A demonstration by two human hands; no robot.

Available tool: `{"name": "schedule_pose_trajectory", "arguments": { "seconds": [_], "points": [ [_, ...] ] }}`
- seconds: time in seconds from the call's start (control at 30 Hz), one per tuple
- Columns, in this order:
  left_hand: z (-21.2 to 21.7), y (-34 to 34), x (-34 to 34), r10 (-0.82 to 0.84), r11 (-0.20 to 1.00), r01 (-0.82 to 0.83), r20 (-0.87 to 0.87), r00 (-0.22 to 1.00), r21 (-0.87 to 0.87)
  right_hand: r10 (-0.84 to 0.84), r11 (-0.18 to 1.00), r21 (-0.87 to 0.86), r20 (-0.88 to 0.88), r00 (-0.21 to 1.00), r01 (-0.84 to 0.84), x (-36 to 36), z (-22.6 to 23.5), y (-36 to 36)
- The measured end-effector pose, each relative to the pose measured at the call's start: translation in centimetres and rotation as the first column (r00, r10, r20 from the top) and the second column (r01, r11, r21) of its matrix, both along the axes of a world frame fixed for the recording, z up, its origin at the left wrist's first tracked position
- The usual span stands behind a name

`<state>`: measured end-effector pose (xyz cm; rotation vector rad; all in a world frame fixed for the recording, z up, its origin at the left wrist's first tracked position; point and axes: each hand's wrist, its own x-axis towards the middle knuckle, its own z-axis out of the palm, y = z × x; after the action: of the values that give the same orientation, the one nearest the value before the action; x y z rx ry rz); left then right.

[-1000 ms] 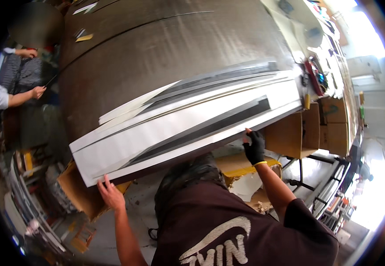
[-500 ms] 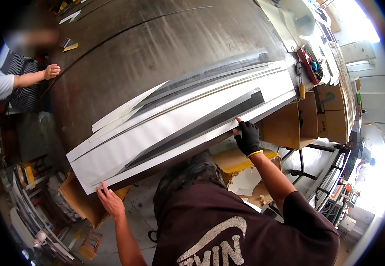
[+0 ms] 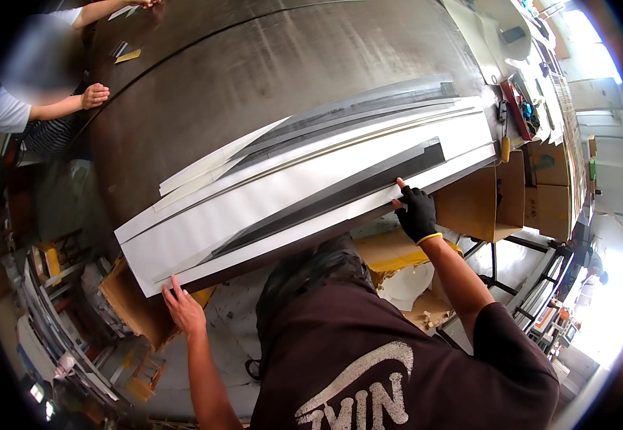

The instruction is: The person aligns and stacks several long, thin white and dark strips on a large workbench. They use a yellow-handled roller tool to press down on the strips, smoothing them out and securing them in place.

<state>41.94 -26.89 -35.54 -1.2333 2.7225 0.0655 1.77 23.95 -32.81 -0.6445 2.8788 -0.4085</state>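
A long stack of white sheets (image 3: 182, 231) lies slantwise along the near edge of the table. A dark grey strip (image 3: 340, 192) rests on it, tapering towards the left. Behind it are more grey strips (image 3: 340, 115), overlapping. My bare left hand (image 3: 184, 308) touches the stack's near edge by its left corner, fingers apart. My right hand (image 3: 417, 215), in a black glove with bare fingertips and a yellow cuff, rests at the near edge further right. Its forefinger and thumb are spread; the other fingers are partly hidden. Neither hand visibly grips anything.
Across the brown table (image 3: 204, 93) runs a thin dark line. At the far left stands a co-worker, one hand (image 3: 95, 95) near the table's edge. Cardboard boxes (image 3: 469, 204) stand below the right end; a red tray (image 3: 519, 107) of small tools is at the right.
The whole view has shifted slightly. Both my hands stay at the sheets' near edge. The co-worker leans further over the table, and a second arm now shows at the top left.
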Motion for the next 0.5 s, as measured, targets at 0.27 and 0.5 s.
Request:
{"name": "schedule_pose_trajectory", "arguments": {
  "seconds": [0.27,0.5],
  "points": [
    [0.2,0.1,0.0,-0.012,1.0,0.013,-0.055,0.998,0.015,0.025,1.0,-0.016,-0.017,1.0,-0.025,-0.1,-0.2,0.3],
    [-0.3,3.3,-2.1,0.088,0.996,-0.088,-0.36,0.929,0.018,0.044,0.999,-0.026,-0.025,0.999,-0.044,0.2,-0.2,0.6]
  ]
}}
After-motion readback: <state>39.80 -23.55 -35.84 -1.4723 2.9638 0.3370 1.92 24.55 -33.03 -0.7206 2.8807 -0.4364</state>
